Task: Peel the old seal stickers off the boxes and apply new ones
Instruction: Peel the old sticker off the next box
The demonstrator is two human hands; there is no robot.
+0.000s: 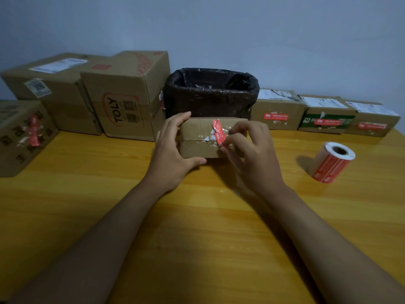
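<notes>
Behind the small box (203,139) gripped by left hand (173,150), right hand (247,154) pinching its sticker (218,132), stands a lined bin (211,93).

Open table (197,227) lay in front; the rear was blocked by stacked boxes (122,93), a lined bin (211,93) and small boxes (326,115); a sticker roll (332,162) stood at right.

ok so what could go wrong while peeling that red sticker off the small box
1. The red seal sticker already looks torn and wrinkled; the right hand pinches its lower end, so it may rip and leave more scraps like the white residue beside it.
2. The small box is steadied only by the left hand; a hard pull could make it slide or tip.
</notes>
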